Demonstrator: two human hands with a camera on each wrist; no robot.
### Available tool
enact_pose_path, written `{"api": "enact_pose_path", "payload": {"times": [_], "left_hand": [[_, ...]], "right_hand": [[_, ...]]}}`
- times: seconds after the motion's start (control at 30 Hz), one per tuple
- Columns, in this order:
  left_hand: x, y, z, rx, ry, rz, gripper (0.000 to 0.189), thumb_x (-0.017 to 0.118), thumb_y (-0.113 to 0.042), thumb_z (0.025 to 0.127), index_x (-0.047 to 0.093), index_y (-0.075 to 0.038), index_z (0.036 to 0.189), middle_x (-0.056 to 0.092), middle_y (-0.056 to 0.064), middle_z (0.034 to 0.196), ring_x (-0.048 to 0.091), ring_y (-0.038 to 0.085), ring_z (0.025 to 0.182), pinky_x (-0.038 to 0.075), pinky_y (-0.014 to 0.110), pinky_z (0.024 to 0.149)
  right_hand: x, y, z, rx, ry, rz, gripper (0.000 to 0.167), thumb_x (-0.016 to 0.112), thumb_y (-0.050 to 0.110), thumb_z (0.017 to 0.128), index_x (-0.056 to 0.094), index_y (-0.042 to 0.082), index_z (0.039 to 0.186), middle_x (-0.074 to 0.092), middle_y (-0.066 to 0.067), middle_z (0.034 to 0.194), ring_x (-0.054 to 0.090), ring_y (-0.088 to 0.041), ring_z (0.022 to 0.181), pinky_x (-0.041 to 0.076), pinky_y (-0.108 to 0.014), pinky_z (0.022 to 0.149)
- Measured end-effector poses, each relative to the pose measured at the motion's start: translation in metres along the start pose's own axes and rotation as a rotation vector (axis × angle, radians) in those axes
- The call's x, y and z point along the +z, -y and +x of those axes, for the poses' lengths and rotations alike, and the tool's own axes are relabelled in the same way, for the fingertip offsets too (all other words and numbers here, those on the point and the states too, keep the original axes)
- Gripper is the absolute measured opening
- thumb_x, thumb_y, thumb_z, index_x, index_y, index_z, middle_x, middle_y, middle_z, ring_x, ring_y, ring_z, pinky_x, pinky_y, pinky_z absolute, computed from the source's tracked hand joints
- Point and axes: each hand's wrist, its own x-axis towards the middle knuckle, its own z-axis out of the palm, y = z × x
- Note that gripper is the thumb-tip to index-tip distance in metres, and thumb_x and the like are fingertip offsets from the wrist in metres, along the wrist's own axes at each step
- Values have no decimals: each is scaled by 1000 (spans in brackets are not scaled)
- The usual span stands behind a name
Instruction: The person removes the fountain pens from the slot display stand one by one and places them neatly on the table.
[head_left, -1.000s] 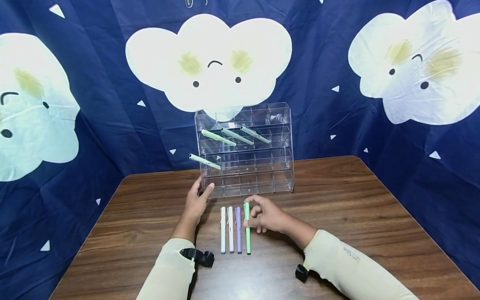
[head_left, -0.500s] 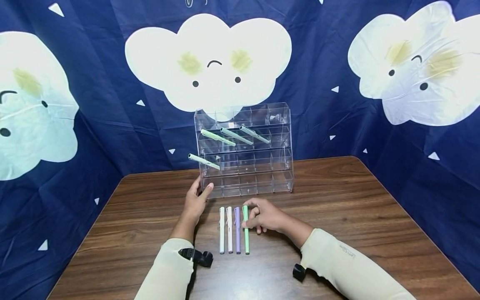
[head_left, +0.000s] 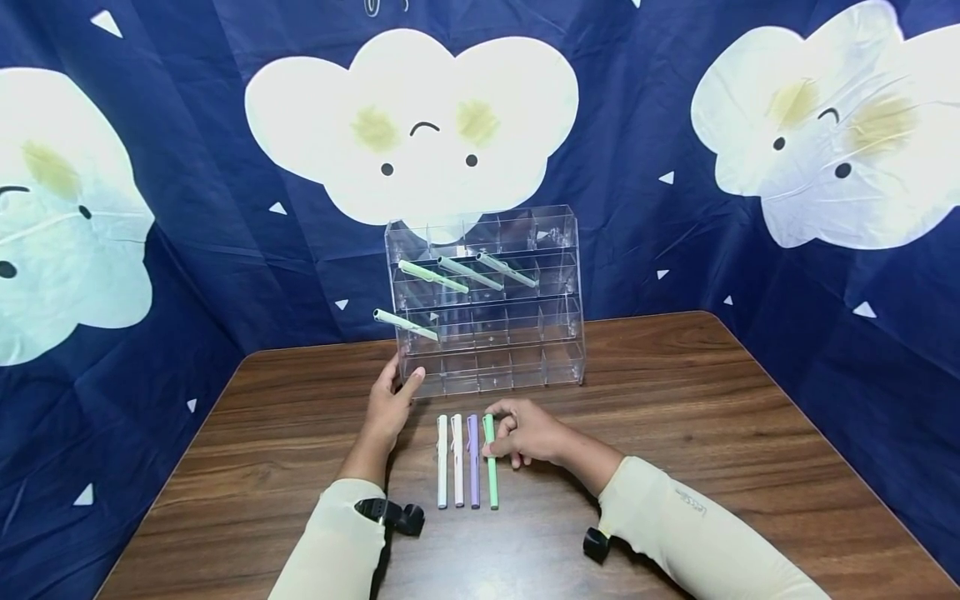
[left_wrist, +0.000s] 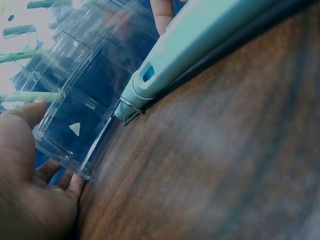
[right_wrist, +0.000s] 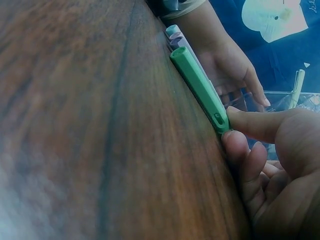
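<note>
My right hand (head_left: 528,432) pinches the upper, clipped end of a bright green pen (head_left: 492,475) lying on the table; in the right wrist view, thumb and fingers meet at the green pen (right_wrist: 197,85). To its left lie a purple pen (head_left: 474,467), a pinkish-white pen (head_left: 458,471) and a whitish pen (head_left: 442,471), side by side and roughly parallel. My left hand (head_left: 390,408) grips the lower left corner of a clear tiered rack (head_left: 491,382), its thumb (left_wrist: 32,112) in front and other fingers round the side.
A pale green pen (head_left: 405,323) leans in the rack's second tier from the bottom, jutting out left. Higher up, a light green pen (head_left: 435,277) and two grey-green pens (head_left: 471,273) slant in separate compartments. A blue cloth (head_left: 630,250) hangs behind the wooden table (head_left: 660,400).
My right hand has drawn the green pen slightly toward me, bringing its top about level with the neighbouring pens. The left hand keeps its grip on the rack.
</note>
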Motion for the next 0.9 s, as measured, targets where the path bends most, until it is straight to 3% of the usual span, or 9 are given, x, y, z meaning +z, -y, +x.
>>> {"api": "enact_pose_path", "payload": {"times": [0.23, 0.43, 0.67, 0.9], "left_hand": [[0, 2, 0, -1, 3, 1, 74, 65, -35, 112, 29, -25, 175, 41, 22, 173, 44, 38, 158, 48, 58, 118], [0, 3, 1, 8, -7, 29, 72, 65, -37, 112, 31, -26, 174, 44, 21, 171, 49, 36, 152, 53, 48, 108], [1, 4, 1, 17, -14, 26, 72, 66, -36, 111, 32, -25, 174, 44, 21, 171, 48, 37, 154, 51, 53, 112], [1, 4, 2, 24, -25, 27, 72, 67, -35, 111, 33, -24, 174, 48, 22, 168, 51, 36, 149, 53, 45, 106]], "right_hand": [[1, -1, 0, 11, 5, 2, 76, 87, 10, 92, 48, -5, 156, 71, 1, 77, 59, -10, 50, 44, -22, 45], [1, -1, -1, 13, -2, 28, 76, 86, 11, 93, 47, -4, 156, 70, -1, 79, 59, -11, 51, 44, -23, 46], [0, 0, -2, 13, 1, 60, 76, 85, 9, 93, 46, -5, 156, 69, -1, 80, 59, -11, 51, 44, -23, 46], [-2, 0, 0, 20, 3, 81, 72, 83, 12, 97, 46, -5, 156, 69, -2, 82, 60, -11, 51, 47, -23, 46]]}}
